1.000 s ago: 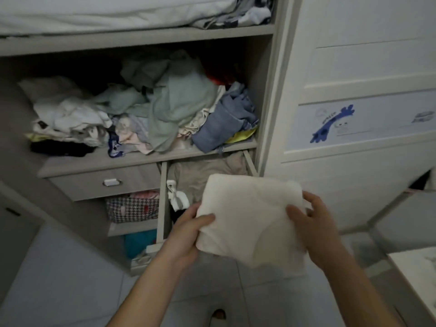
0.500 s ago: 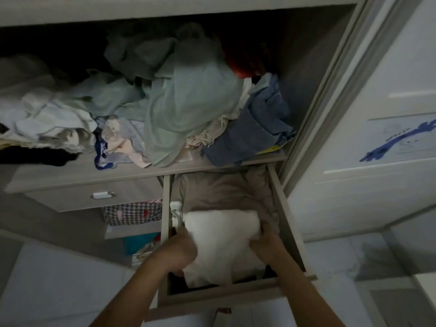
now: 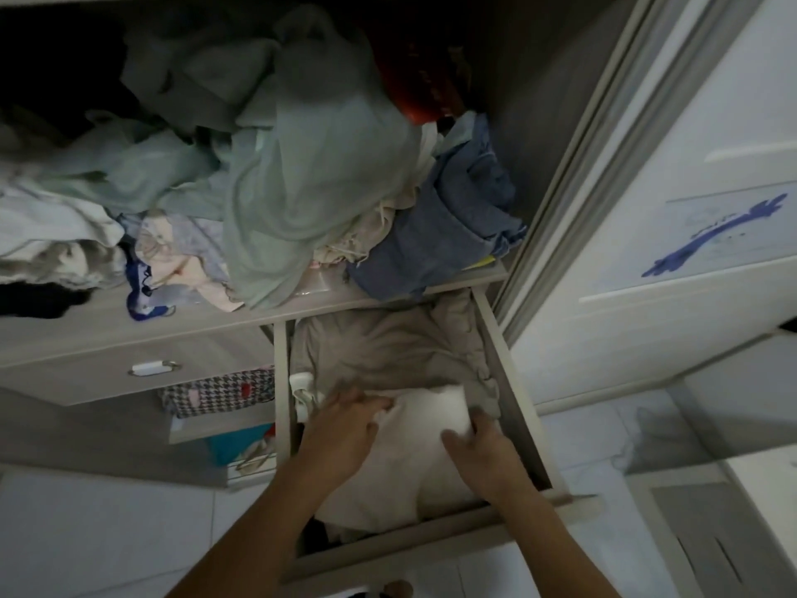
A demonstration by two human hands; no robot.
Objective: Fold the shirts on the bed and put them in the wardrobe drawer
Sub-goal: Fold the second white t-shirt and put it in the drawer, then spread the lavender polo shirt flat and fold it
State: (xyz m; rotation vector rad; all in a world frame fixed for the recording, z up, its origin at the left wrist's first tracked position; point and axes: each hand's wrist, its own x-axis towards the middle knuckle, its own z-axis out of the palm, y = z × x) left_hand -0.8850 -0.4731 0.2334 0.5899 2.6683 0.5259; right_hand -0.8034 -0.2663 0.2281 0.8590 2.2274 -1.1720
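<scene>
Looking down from the head camera, the person's two bare forearms reach into the pulled-out wardrobe drawer (image 3: pixel 513 381). A folded white shirt (image 3: pixel 414 459) lies inside the drawer, on top of a crumpled beige garment (image 3: pixel 388 347) that fills the back of it. The left hand (image 3: pixel 340 433) rests on the shirt's left side with its fingers bent over the upper left corner, gripping the cloth there. The right hand (image 3: pixel 483 455) lies on the shirt's right edge, thumb on top and the fingers tucked down beside the fold; whether they clasp the fabric cannot be told. A small white object (image 3: pixel 302 386) sits against the drawer's left wall, just beside the left hand.

Above the drawer, a shelf (image 3: pixel 302 306) carries a loose heap of clothes: a pale green garment (image 3: pixel 302 166) draped over the middle, folded blue denim (image 3: pixel 440 235) at the right end, white and pink pieces to the left. Left of the open drawer is a closed drawer with a white handle (image 3: pixel 149 368), and below it a houndstooth-patterned cloth (image 3: pixel 215 392). At right stands a white door (image 3: pixel 690 209) bearing a blue sticker (image 3: pixel 707 239).
</scene>
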